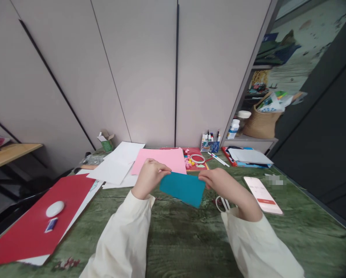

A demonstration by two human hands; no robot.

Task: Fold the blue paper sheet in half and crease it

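A small teal sheet of paper [182,188] is held up above the green table [173,231], between both hands. My left hand [148,177] pinches its upper left corner. My right hand [219,180] pinches its upper right corner. The sheet hangs slightly tilted, lower at the right. Both arms wear cream sleeves. White-handled scissors [223,203] lie on the table just under my right wrist, partly hidden by it.
A pink sheet [161,159] and white sheets [117,164] lie behind the hands. A big red sheet [36,220] at left carries a white oval object [55,208]. A phone [262,194] lies at right. A pen holder [210,143] and a basket [261,121] stand at the back.
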